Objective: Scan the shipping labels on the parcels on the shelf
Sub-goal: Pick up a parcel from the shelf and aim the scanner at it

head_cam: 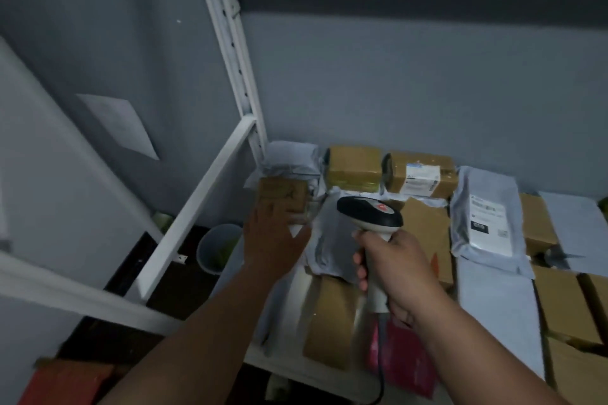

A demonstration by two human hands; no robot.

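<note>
Grey wall [427, 76] fills the top half, 10 to 2 o'clock. White shelf frame [230, 52] runs down from 12 o'clock toward centre, a side rail [197, 204] slanting to 8 o'clock. Shelf [283, 368] takes the lower right, 3 to 6 o'clock, packed with parcels lying flat.

Back row, about 1 o'clock of centre: two brown boxes side by side, the plain box [354, 168] on the left, the labelled box [422, 176] on the right with its white label facing up. At 3 o'clock a grey mailer bag [487, 217] lies flat, label up, print too blurred to read. More cardboard boxes [562, 302] fill 4 o'clock, touching each other. At 6 o'clock a taped brown parcel [329, 322] sits just beside a pink bag [401, 362].

Left hand [269, 240], just left of centre: fingers straight and spread, palm down, resting on the near edge of a small brown box [279, 196] at the shelf's left end. Not gripping it.

Right hand [394, 270], just right of centre: fingers wrapped round the handle of a barcode scanner [370, 212]. Scanner head is black on top, held above a grey wrapped parcel [329, 240] between the two hands. Cable hangs down toward 6 o'clock.

Pale bucket [218, 246] on the floor at 8 o'clock, under the side rail. Sheet of paper [118, 125] stuck on the wall at 9 o'clock.
</note>
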